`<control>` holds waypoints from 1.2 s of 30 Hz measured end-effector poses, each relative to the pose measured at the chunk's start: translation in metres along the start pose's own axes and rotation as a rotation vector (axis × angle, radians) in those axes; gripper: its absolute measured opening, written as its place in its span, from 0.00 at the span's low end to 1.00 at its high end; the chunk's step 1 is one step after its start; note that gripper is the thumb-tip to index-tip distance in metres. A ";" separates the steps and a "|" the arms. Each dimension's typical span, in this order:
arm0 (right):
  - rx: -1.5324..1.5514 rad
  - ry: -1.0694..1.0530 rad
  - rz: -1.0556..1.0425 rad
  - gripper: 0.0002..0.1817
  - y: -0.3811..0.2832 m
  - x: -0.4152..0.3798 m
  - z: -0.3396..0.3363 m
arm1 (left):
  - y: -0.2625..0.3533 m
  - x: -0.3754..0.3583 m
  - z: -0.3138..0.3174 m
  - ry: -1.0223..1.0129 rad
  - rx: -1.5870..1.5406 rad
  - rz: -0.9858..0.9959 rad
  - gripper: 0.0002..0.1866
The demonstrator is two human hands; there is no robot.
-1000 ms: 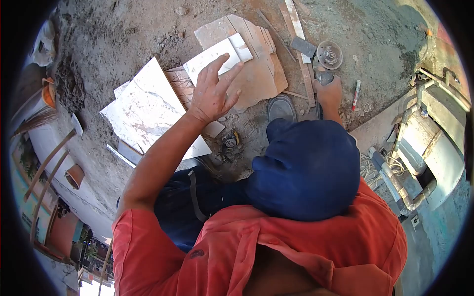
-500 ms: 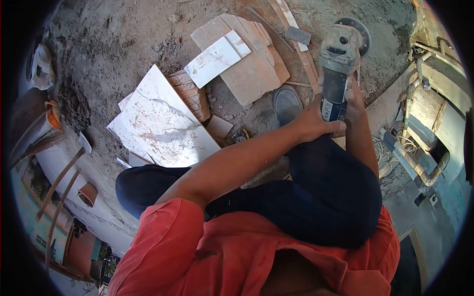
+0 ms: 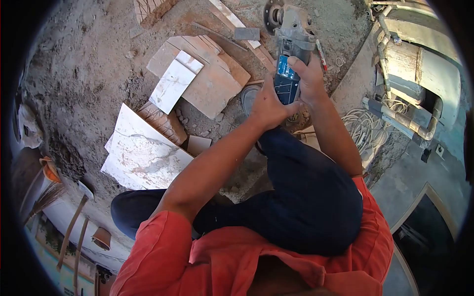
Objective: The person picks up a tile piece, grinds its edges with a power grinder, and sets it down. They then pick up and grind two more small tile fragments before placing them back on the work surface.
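Both of my hands hold a dusty angle grinder (image 3: 295, 33) in front of my raised knee. My left hand (image 3: 269, 104) is closed around the rear of its body from the left. My right hand (image 3: 310, 79) grips the right side, its thumb lying by the blue label. The grinder's head points away from me, and its round disc (image 3: 270, 16) faces left, apart from any tile. A white-and-red marker (image 3: 321, 54) lies on the ground just right of the grinder.
A narrow cut tile (image 3: 173, 84) rests on a stone slab (image 3: 217, 81). Larger marble-patterned tiles (image 3: 143, 153) lie by my knee. Wood strips (image 3: 237, 22) with a grey block (image 3: 247, 34) lie ahead. Coiled cable (image 3: 368, 126) and pipes (image 3: 382, 54) are on the right.
The grinder has been turned in my hands, so its disc has gone from the right side to the left and the blue label shows. My view has shifted to the right.
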State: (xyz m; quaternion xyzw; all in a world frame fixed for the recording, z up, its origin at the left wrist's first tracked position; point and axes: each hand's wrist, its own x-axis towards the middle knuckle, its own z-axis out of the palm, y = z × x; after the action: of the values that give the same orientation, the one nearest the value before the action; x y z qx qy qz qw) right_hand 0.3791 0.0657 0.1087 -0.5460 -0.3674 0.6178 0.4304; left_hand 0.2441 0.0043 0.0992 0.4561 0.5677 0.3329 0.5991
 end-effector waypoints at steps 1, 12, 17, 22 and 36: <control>0.060 -0.057 -0.024 0.30 -0.004 0.002 -0.003 | 0.005 0.004 -0.001 -0.077 0.029 -0.019 0.47; -0.397 0.479 -0.057 0.32 -0.006 0.020 -0.020 | 0.021 0.024 0.024 -0.087 0.224 -0.038 0.41; -0.378 0.527 -0.041 0.28 -0.021 0.022 -0.017 | 0.024 0.029 0.032 -0.084 0.261 0.015 0.37; -0.412 0.506 -0.015 0.30 -0.022 0.020 -0.013 | 0.024 0.019 0.029 -0.081 0.203 0.001 0.39; -0.044 0.043 0.111 0.26 -0.011 -0.010 0.000 | 0.007 -0.009 0.006 0.011 -0.008 0.020 0.47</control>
State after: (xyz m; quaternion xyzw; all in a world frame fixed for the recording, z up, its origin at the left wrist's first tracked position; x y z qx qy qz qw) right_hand 0.3805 0.0603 0.1226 -0.5880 -0.3408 0.6206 0.3911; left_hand 0.2493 -0.0020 0.1087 0.4574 0.5652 0.3435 0.5945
